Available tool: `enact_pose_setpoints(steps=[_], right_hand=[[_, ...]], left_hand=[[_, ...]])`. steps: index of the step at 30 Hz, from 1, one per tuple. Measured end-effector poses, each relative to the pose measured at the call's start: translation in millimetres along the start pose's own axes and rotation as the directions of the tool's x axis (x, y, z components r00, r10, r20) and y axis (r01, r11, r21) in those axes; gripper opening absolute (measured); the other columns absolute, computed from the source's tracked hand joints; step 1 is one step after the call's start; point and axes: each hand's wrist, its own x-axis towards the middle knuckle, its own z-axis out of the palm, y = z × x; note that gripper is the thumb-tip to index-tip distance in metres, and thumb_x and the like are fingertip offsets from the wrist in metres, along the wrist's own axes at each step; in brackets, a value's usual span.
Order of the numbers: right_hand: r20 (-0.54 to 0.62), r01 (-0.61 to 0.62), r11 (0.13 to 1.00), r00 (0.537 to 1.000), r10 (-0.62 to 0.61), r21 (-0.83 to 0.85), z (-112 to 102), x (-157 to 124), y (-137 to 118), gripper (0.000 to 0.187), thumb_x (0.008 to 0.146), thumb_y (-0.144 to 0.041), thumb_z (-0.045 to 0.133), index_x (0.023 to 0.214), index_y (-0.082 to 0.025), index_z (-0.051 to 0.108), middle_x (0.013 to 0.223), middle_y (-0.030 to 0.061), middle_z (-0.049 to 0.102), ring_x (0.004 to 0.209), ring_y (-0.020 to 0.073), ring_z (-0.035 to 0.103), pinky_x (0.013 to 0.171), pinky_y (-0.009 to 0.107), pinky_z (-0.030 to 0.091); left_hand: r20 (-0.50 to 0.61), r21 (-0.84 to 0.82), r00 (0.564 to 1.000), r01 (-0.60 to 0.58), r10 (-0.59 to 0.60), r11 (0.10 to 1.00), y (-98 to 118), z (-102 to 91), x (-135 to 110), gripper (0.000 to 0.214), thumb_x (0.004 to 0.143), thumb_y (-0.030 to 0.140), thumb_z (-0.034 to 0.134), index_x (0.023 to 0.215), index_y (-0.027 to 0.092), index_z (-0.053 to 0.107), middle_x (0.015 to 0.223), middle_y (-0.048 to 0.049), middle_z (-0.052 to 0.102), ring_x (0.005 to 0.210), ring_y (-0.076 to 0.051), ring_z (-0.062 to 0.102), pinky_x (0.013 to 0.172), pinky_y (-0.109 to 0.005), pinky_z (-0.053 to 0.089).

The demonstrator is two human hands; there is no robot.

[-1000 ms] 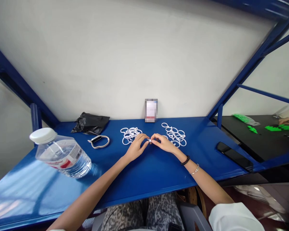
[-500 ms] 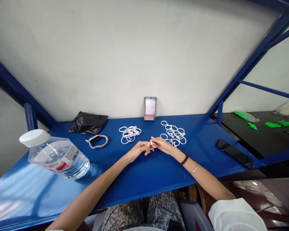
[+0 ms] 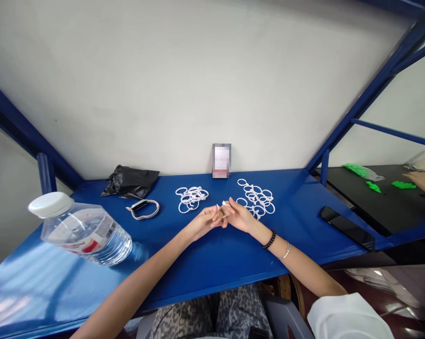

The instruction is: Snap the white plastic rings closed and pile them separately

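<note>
My left hand (image 3: pixel 204 222) and my right hand (image 3: pixel 241 217) meet over the middle of the blue table (image 3: pixel 212 259). Between their pinched fingertips is a white plastic ring (image 3: pixel 224 204). Only small parts of it show, with two white tips close together, and the fingers cover the rest. Behind my left hand lies a pile of linked or overlapping white rings (image 3: pixel 193 194). Just past my right hand is a looser spread of more white rings (image 3: pixel 258 197).
A water bottle (image 3: pixel 88 230) stands at the left, near a watch (image 3: pixel 144 209) and a black plastic bag (image 3: pixel 131 181). A blurred-out phone-like card (image 3: pixel 221 161) leans on the wall. A dark phone (image 3: pixel 347 228) lies right. Beyond, another person's hand (image 3: pixel 424 184) is near green pieces (image 3: pixel 403 184).
My fingers have shifted on the white ring, and two white tips now show between them. Both ring piles look the same. At the far right, the other person's hand has come further into view.
</note>
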Motion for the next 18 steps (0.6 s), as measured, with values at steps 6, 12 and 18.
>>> enact_pose_setpoints(steps=[6, 12, 18], right_hand=[[-0.150, 0.063, 0.516, 0.920, -0.362, -0.854, -23.3, -1.3, -27.4, 0.028, 0.090, -0.044, 0.055, 0.104, -0.023, 0.067, 0.112, 0.0077, 0.064, 0.109, 0.0238, 0.057, 0.100, 0.044, 0.042], [-0.172, -0.329, -0.173, 0.793, -0.584, -0.929, -88.6, -2.3, -37.6, 0.043, 0.093, -0.028, 0.044, 0.134, -0.020, 0.053, 0.133, 0.0177, 0.054, 0.123, 0.0352, 0.046, 0.099, 0.055, 0.037], [-0.273, -0.448, -0.226, 0.799, -0.536, -0.865, -121.4, 1.3, -37.5, 0.039, 0.096, -0.027, 0.037, 0.127, -0.019, 0.059, 0.124, 0.0181, 0.060, 0.112, 0.0344, 0.050, 0.092, 0.052, 0.040]], left_hand=[[-0.189, 0.662, 0.949, -0.068, 0.254, 0.747, 3.8, -22.8, 1.1, 0.048, 0.088, 0.060, 0.051, 0.064, 0.018, 0.058, 0.061, -0.0032, 0.056, 0.072, -0.019, 0.053, 0.077, -0.031, 0.041], [-0.002, 0.989, 0.891, -0.065, 0.454, 0.132, -5.6, -34.5, 3.1, 0.029, 0.097, 0.032, 0.039, 0.089, 0.019, 0.064, 0.097, -0.0107, 0.063, 0.100, -0.026, 0.052, 0.091, -0.040, 0.042], [0.045, 0.981, 0.879, 0.051, 0.475, -0.186, -16.4, -46.7, 5.1, 0.028, 0.094, 0.014, 0.037, 0.099, 0.017, 0.064, 0.109, -0.0142, 0.062, 0.116, -0.029, 0.052, 0.094, -0.046, 0.045]])
